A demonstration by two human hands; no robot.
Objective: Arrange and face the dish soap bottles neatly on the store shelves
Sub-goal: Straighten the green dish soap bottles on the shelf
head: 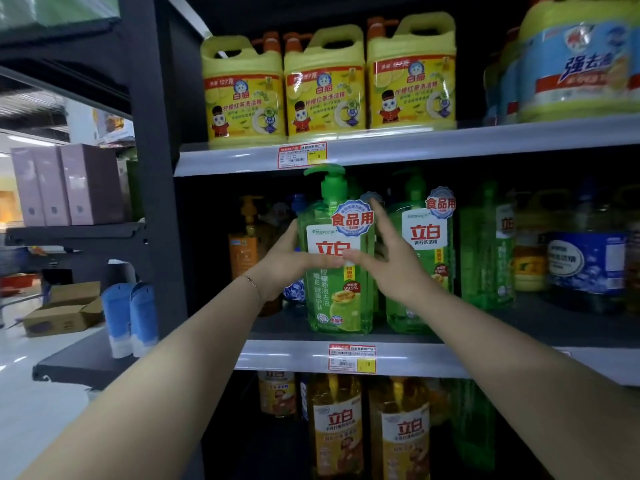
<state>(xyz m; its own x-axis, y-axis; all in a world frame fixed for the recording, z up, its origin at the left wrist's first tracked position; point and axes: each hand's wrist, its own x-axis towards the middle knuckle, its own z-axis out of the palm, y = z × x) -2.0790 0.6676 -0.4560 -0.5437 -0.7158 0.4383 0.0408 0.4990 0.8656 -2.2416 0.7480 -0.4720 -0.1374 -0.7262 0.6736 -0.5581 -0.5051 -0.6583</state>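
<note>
A green pump bottle of dish soap [337, 299] stands upright at the front of the middle shelf [284, 356], its label facing me. My left hand [289, 263] grips its left side, thumb across the label. My right hand [388, 258] touches its right side with straight fingers, thumb meeting the left thumb on the label. A second green bottle [424, 258] stands just to the right, and a third green one [485, 258] sits further back.
Three yellow jugs [325, 84] line the upper shelf, with a blue-labelled jug [581, 60] at right. Amber bottles [337, 427] fill the lower shelf. An orange pump bottle [244, 247] and a blue tub [585, 265] flank the green ones. A dark upright post [152, 168] stands at left.
</note>
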